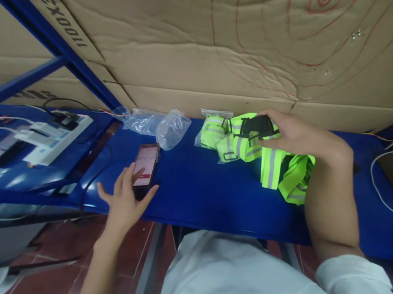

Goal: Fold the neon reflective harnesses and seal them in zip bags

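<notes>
From the head camera, the left hand (123, 201) is spread and grips nothing, its fingers fanned over a phone (145, 158) that lies on the blue tabletop (194, 194); one fingertip is at the lit screen, though whether it presses or hovers I cannot tell. The screen shows a line of text too blurred to read and a red bar under that finger, and its upper right corner is pixelated. Just beyond these fingers lie two clear plastic bags (172, 130), crumpled side by side. Off to the left of them sits a white power strip (51, 150) with plugs in it. The right hand (297, 134) has its thumb and fingers closed around a black piece (259, 125) among neon yellow-green straps (270, 169) with grey stripes, which hang in folds below the fingers. To the left of those fingertips, a clear zip bag (218, 113) holds more of the same strapping, rolled up. Beyond both hands stands a cardboard panel (157, 39), marked with red hand-drawn rings above the right fingers and printed "1100X3" far above the left ones; more black lettering further left is cut off by the blue frame (93, 78) and unreadable
</notes>
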{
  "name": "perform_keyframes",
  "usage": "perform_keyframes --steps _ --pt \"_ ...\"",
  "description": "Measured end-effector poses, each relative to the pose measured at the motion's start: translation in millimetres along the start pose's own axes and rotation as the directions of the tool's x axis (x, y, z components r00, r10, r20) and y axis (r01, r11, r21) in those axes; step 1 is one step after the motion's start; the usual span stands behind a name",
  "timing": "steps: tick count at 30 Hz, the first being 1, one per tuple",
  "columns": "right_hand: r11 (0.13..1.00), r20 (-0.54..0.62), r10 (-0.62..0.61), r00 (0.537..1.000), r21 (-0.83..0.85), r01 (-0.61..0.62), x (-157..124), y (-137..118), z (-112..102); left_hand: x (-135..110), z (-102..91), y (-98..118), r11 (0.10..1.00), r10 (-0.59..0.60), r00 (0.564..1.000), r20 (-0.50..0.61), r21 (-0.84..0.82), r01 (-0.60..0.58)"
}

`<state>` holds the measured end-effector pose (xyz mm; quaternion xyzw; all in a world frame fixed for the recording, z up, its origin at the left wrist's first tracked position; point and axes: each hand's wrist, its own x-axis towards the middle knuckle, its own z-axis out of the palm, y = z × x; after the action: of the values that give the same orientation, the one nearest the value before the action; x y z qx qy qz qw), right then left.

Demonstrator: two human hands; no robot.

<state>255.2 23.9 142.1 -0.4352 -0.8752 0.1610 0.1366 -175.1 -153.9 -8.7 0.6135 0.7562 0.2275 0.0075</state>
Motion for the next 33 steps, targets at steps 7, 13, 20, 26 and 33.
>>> perform_keyframes --steps 7,13,20,26,33 --pt "1.0 0.002 0.028 1.0 -0.007 -0.028 2.5 -1.2 1.4 16.9 -7.5 18.5 0.998 0.015 0.996 -0.087 -0.052 -0.02" --pt "0.998 -0.027 -0.056 0.998 -0.006 0.056 2.0 -6.7 1.5 46.0 -30.6 122.8 0.879 0.402 0.914 -0.051 -0.26 -0.401" --pt "0.993 -0.13 -0.11 0.985 -0.064 0.102 -18.5 -42.9 -10.9 111.9 -40.0 235.7 0.669 0.682 0.729 -0.063 -0.348 -0.656" --pt "0.991 -0.254 -0.03 0.967 -0.133 -0.004 -29.8 -41.7 -23.6 139.2 -62.0 260.5 0.597 0.789 0.615 0.007 -0.246 -0.763" --pt "0.979 -0.28 -0.123 0.952 -0.19 0.07 -18.6 -41.7 -15.0 139.1 -64.2 255.9 0.611 0.79 0.613 0.009 -0.093 -0.787"
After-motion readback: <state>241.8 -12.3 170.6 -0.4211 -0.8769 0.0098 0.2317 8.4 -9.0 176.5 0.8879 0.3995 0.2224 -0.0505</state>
